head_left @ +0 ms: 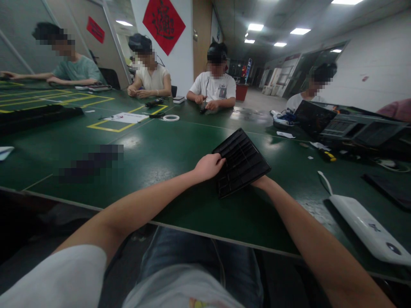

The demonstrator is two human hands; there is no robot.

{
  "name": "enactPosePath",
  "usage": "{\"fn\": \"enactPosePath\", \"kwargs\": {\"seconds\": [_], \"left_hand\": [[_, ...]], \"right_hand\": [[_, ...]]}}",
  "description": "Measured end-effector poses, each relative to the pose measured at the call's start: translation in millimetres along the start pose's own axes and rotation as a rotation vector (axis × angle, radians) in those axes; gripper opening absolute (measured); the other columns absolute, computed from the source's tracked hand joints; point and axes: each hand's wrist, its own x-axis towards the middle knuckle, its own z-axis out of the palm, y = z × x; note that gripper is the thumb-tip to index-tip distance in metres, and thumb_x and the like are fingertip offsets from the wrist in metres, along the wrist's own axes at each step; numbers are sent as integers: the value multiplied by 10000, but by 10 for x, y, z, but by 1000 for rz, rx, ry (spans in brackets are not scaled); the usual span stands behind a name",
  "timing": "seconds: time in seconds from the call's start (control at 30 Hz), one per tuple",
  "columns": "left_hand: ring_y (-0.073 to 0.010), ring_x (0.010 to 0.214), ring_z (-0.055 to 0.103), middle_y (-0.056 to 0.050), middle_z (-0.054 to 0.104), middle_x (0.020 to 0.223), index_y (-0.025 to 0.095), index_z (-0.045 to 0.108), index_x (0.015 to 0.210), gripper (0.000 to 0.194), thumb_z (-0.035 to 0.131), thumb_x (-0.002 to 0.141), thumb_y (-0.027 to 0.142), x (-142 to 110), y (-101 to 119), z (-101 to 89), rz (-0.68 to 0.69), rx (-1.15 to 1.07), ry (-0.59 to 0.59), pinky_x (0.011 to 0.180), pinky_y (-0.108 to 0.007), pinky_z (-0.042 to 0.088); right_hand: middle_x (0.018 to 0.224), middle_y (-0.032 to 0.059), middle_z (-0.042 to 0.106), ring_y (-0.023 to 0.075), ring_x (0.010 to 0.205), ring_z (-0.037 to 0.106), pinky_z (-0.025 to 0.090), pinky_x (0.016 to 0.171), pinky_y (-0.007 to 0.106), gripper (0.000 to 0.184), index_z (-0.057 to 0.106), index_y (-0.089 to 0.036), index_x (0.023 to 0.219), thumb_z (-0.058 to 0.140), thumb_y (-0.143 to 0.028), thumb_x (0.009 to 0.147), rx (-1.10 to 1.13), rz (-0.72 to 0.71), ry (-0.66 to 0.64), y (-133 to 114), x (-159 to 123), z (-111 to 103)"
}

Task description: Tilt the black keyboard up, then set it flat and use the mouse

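Black slotted panel (245,160) is held tilted over the green table (167,149), to the left of and beyond the white strapped device (367,227). Its left edge is pinched by the left hand (209,167), with the thumb laid against the slotted face. At the edge nearer the device, the panel is met by the right hand (262,182); its fingers are hidden behind, so how firmly it grips cannot be told. Beyond the device, a yellow-and-black tool handle (329,156) and an opened computer case (353,129) are seen; far to its left, a white tape roll (171,120) is placed near a paper sheet (130,117).
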Motion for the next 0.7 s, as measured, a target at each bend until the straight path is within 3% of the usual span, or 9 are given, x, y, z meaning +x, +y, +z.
{"fn": "enactPosePath", "kwargs": {"seconds": [0.13, 0.3, 0.37, 0.47, 0.57, 0.63, 0.7], "left_hand": [[-156, 591, 511, -37, 535, 604, 178, 484, 604, 201, 501, 796, 237, 42, 31, -8, -101, -203, 32, 581, -275, 392], [-116, 539, 521, -39, 562, 630, 164, 480, 680, 95, 455, 771, 151, 87, -2, -65, -408, -981, -87, 499, -227, 398], [-97, 532, 507, -40, 557, 642, 154, 485, 671, 103, 451, 768, 141, 104, -42, -83, -461, -1139, -126, 489, -210, 388], [-82, 528, 462, -6, 533, 645, 147, 546, 718, 70, 584, 721, 206, 112, -102, -83, -345, -932, -122, 482, -203, 345], [-112, 593, 484, 14, 536, 685, 159, 598, 910, 395, 744, 587, 334, 93, -127, -69, -154, -514, -128, 528, -228, 348], [-138, 637, 503, -3, 554, 729, 158, 596, 1010, 516, 738, 590, 421, 69, -117, -66, -62, -295, -129, 557, -249, 354], [-161, 685, 520, -33, 573, 779, 149, 608, 1020, 488, 677, 659, 470, 45, -92, -65, 23, -155, -106, 588, -265, 365]], "right_hand": [[1204, 4, 641, 216, 1164, 546, 377, 1076, 411, 243, 656, -283, 998, 499, -304, 814, 30, 31, -14, -153, -51, 67], [1163, -9, 661, 203, 1167, 548, 396, 1056, 381, 307, 658, -303, 1030, 438, -398, 837, 113, 37, -190, -242, -41, 125], [1179, -21, 652, 200, 1209, 514, 352, 1089, 386, 275, 665, -314, 1007, 481, -390, 819, 52, 6, -197, -258, -37, 123], [1240, -34, 615, 216, 1221, 498, 271, 1138, 401, 273, 668, -325, 993, 626, -345, 723, -22, -83, -108, -277, -48, 102], [1227, -6, 625, 224, 1166, 544, 302, 1120, 424, 281, 655, -304, 1024, 575, -358, 760, 56, -73, -92, -257, -60, 88], [1242, 6, 616, 227, 1183, 531, 323, 1108, 425, 297, 643, -296, 1048, 569, -355, 766, 88, -49, -76, -213, -61, 90], [1278, 7, 589, 229, 1220, 498, 329, 1106, 416, 331, 634, -298, 1063, 612, -341, 736, 61, -59, -26, -150, -51, 95]]}}
